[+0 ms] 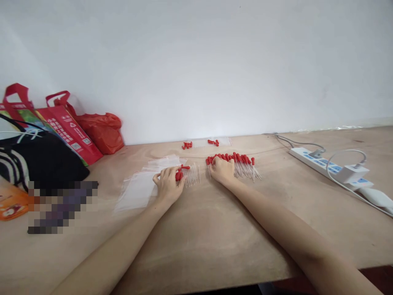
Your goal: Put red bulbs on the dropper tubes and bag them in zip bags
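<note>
My left hand (170,183) rests on the table with its fingers curled over several small red rubber bulbs (179,176). Just right of it lies a row of thin clear tubes (193,174) without bulbs. My right hand (221,169) is closed at the left end of a row of clear droppers with red bulbs (242,159); its fingertips are pinched around a dropper there, partly hidden by the hand. Clear plastic zip bags (138,190) lie fanned out to the left of my left hand and partly behind it.
Loose red bulbs (187,145) and a clear bag (225,141) lie near the wall. A white power strip (325,164) with cables stands at the right. Red bags (102,130), a black bag (52,164) and an orange package (14,205) fill the left side.
</note>
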Demonstrator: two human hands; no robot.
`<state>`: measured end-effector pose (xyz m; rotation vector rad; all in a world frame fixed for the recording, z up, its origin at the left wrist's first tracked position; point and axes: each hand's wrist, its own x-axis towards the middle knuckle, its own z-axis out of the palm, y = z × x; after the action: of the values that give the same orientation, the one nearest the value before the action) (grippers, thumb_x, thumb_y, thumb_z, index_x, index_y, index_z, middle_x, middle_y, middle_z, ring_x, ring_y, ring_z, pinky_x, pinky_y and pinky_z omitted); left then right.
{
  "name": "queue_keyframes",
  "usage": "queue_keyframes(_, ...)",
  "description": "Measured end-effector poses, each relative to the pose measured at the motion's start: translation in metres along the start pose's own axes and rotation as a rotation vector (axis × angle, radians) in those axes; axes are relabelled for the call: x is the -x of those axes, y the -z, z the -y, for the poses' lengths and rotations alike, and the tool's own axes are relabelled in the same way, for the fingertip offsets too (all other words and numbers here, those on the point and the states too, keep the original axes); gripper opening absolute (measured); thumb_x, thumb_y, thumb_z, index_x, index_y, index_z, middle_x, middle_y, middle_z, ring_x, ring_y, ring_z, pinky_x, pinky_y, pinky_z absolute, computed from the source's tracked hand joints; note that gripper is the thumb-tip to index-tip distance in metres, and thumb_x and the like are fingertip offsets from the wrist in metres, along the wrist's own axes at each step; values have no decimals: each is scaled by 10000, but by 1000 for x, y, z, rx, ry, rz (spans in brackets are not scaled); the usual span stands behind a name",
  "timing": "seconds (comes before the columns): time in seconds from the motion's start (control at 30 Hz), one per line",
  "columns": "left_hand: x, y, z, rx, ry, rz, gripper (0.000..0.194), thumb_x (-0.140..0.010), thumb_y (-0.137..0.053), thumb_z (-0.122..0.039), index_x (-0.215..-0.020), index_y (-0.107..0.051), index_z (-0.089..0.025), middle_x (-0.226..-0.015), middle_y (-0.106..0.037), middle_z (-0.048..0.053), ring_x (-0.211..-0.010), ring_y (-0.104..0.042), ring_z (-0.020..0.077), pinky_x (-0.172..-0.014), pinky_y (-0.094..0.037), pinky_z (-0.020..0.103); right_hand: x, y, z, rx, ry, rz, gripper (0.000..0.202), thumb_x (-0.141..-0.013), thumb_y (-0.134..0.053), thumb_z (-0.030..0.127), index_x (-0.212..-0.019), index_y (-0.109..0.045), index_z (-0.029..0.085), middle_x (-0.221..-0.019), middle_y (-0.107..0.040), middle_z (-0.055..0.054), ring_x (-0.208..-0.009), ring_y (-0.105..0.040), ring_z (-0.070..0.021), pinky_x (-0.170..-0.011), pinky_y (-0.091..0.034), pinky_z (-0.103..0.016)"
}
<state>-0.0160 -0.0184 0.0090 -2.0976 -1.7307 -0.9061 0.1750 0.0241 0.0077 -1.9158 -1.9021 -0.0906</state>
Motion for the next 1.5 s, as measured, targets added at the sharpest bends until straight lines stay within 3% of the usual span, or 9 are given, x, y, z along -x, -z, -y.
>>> queue_keyframes(0.2, -26, 1, 14, -49, -27, 98, 207, -803, -483, -299, -972, -576, -224, -1021, -594, 64, -996, -475, 249, -828, -251, 432, 4, -3, 23, 13, 86, 80, 252, -771, -401, 308, -814, -598, 158, -851, -649, -104, -783, -573, -207, -777, -208, -375)
queue_keyframes(0.5, -74, -15, 10, -293, -546, 410, 268, -771, -467, -65, -911, -615, -240, -1017, -624, 45, -970, -515, 203, -847, -264, 396, 1, -6, 54, -27, 7, 157, 257, -721, -460, 219, -942, -536, 113, -877, -643, -136, -813, -583, -218, -807, -224, -372)
queue_keyframes(0.63, -79, -22, 4, -286, -593, 437, 255, -789, -460, -75, -913, -611, -240, -937, -657, 33, -941, -535, 192, -867, -266, 386, 4, -5, 57, -13, -6, 198, 308, -696, -494, 174, -995, -507, 100, -889, -641, -146, -844, -582, -227, -807, -234, -369)
queue_keyframes(0.73, -79, -21, 1, -259, -583, 386, 282, -801, -446, -87, -1013, -572, -224, -985, -633, 65, -948, -530, 208, -868, -281, 400, 5, -3, 60, -3, 11, 223, 293, -717, -473, 121, -1006, -510, 86, -895, -634, -165, -869, -578, -230, -788, -249, -361)
queue_keyframes(0.9, -63, -7, -14, 198, -389, 106, 229, -818, -412, -125, -987, -563, -162, -927, -563, 73, -860, -539, 164, -774, -407, 298, 10, 9, 53, 28, 69, 167, 249, -776, -401, 103, -971, -554, 74, -947, -597, -186, -894, -547, -239, -733, -275, -339)
queue_keyframes(0.97, -47, -1, -23, 406, -302, 64, 172, -815, -419, -152, -909, -563, -162, -857, -547, 46, -748, -544, 132, -717, -442, 270, 15, 14, 38, 43, 144, 94, 249, -814, -375, 148, -966, -566, 100, -970, -575, -176, -901, -522, -242, -715, -273, -336)
queue_keyframes(1.1, -5, 5, -35, 623, -221, 155, 27, -761, -491, -165, -781, -509, -169, -761, -539, 19, -702, -546, 129, -648, -461, 250, 36, 19, -6, 11, 370, -84, 251, -839, -385, 205, -1009, -565, 165, -944, -554, -111, -840, -493, -202, -712, -248, -330)
queue_keyframes(1.23, 23, 7, -37, 639, -297, 342, 41, -763, -476, -159, -725, -473, -172, -681, -535, -3, -615, -527, 111, -586, -444, 231, 60, 18, -42, -85, 645, -208, 239, -834, -381, 154, -972, -576, 174, -843, -562, -61, -781, -479, -158, -755, -227, -330)
queue_keyframes(1.5, 24, 5, -34, 586, -322, 392, 120, -764, -540, -154, -883, -546, -168, -810, -578, 27, -735, -560, 140, -685, -457, 270, 68, 19, -47, -182, 708, -214, 226, -851, -357, 165, -926, -570, 154, -852, -582, -55, -751, -485, -131, -824, -227, -334)
